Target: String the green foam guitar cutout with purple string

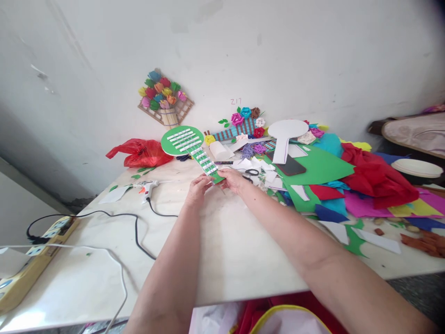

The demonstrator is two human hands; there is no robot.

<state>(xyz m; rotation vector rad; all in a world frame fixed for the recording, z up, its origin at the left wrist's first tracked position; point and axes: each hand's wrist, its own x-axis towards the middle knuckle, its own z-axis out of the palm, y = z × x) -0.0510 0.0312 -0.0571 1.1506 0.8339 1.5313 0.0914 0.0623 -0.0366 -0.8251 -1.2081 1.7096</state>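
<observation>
Both hands hold up a green paddle-shaped foam cutout (pixel 198 133), its round head tilted up and left, with rows of white strips stuck across the head and handle. My left hand (pixel 199 188) is closed at the left side of the handle's lower end. My right hand (pixel 231 179) pinches the same end from the right, thumb on top. Behind and to the right lies a white cutout of similar shape (pixel 285 132). A pair of black-handled scissors (pixel 251 172) rests among white scraps just past my right hand.
At left are a glue gun (pixel 148 191) with a black cord, a power strip (pixel 52 241) and a red plastic bag (pixel 148 153). Coloured sheets, including a green one (pixel 323 162), and crumpled red material (pixel 375 174) cover the right side. A flower craft (pixel 163 97) leans on the wall.
</observation>
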